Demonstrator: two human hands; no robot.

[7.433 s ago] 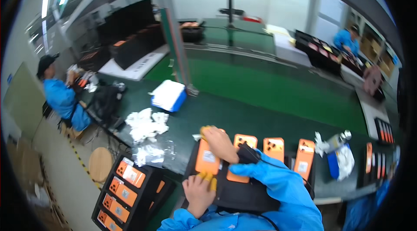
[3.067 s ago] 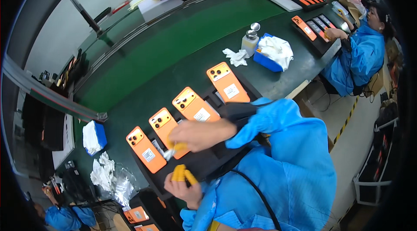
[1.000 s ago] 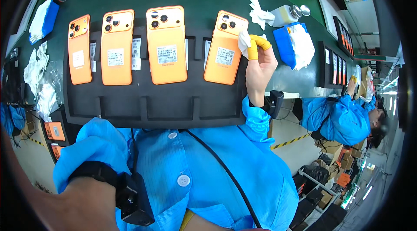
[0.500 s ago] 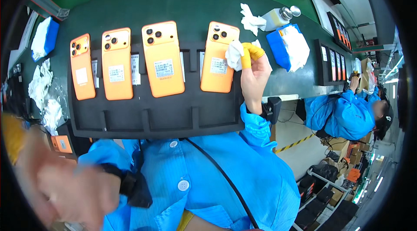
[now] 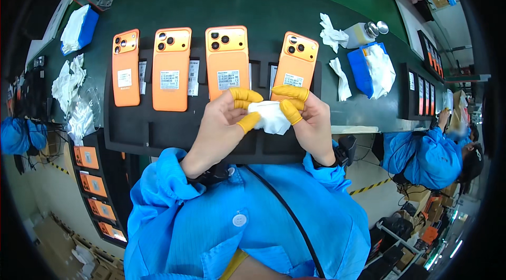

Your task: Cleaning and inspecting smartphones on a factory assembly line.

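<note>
Both hands hold one white wiping cloth [image 5: 271,116] in front of my chest. My left hand [image 5: 224,122] pinches its left side and my right hand [image 5: 310,122] its right side. Yellow finger cots cover several fingertips. Behind the cloth, a black foam tray [image 5: 158,138] carries a row of orange smartphones, backs up, with labels. The rightmost smartphone [image 5: 301,59] leans slightly, its lower end hidden by my right fingers. To its left lie a large smartphone [image 5: 226,59], another smartphone [image 5: 172,87] and the leftmost smartphone [image 5: 126,59].
At right stand a blue box of white cloths [image 5: 377,69] and a pump bottle [image 5: 361,33], near a crumpled cloth [image 5: 332,32] and a folded cloth [image 5: 342,79]. Another blue box [image 5: 87,27] stands at left, beside crumpled cloths [image 5: 67,80]. A second tray of phones [image 5: 95,185] sits lower left. A co-worker [image 5: 435,156] is at right.
My left hand has come in from the lower left to grip the cloth. My right hand has brought the cloth off the rightmost smartphone, toward my chest. The whole view has shifted.
</note>
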